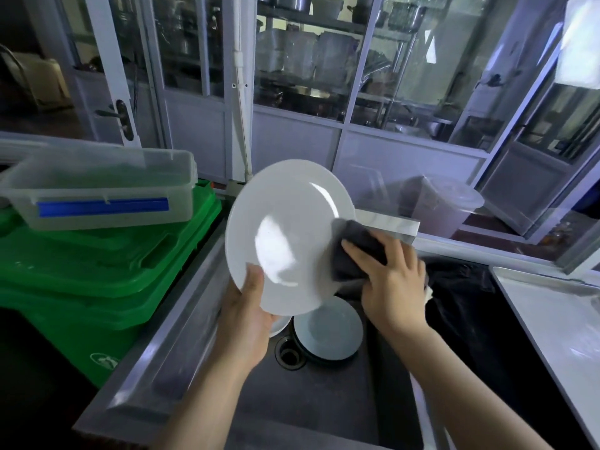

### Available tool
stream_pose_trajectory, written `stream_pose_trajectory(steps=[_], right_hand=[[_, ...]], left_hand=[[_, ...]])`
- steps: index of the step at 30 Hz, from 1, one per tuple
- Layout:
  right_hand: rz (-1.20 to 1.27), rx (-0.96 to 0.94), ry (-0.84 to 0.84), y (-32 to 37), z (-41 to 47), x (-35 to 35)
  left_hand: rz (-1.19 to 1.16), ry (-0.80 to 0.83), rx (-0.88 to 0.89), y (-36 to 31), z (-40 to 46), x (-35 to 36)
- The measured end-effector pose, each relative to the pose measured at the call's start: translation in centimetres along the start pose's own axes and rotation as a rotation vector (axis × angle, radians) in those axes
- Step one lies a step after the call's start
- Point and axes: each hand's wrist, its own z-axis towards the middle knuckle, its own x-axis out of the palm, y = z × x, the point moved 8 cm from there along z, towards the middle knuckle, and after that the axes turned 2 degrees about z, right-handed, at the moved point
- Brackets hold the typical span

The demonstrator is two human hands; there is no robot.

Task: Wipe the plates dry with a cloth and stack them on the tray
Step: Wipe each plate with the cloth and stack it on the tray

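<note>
Left hand (250,306) has the white plate (289,235) pinched at its lower rim, thumb on the face and the rest of the fingers behind where I can't see them. It's holding the plate up on a tilt over the sink (181,319). Right hand (389,280) is bunched around the dark cloth (354,251) and pressing it on the plate's right edge, so I'd say we're mid-wipe on this one.

On handling: the plate looks like glazed ceramic, stiff and breakable, with a fair bit of weight hanging off that one-sided rim grip. The shiny glare patches make me think it's wet and slippery, so I'd keep the thumb well onto the face and not just the lip. The cloth is soft and folds around the edge, which should help with the back side.

More plates sit down in the sink by the drain (289,354): one pale plate (328,331) on top of what seems to be a small stack. I can't count them because the held plate and hand cover part of it. The metal tray (552,306) is off to the right, cut off by the frame edge, so I can't tell if anything's stacked on it yet. Something dark lies between sink and tray, can't make out what.
</note>
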Motion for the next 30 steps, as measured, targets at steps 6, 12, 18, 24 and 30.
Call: stream_pose_trajectory(steps=[6, 12, 18, 24, 30], right_hand=[[0.166, -0.390, 0.010, 7.5, -3.1, 1.1], [0.163, 0.086, -0.027, 1.5, 2.0, 0.0], [0.301, -0.419, 0.072, 7.7, -0.5, 0.4], [0.390, 0.048, -0.146, 1.2, 3.1, -0.2], [1.121, 0.609, -0.220, -1.0, 3.6, 0.3]], left_hand=[[-0.117, 0.002, -0.027, 0.7, -0.7, 0.8], [-0.008, 0.058, -0.023, 1.0, -1.1, 0.3], [-0.007, 0.056, 0.031, 1.0, -1.2, 0.4], [0.242, 0.084, 0.048, 0.1, -1.1, 0.4], [0.868, 0.299, 0.502, -5.2, 0.6, 6.3]])
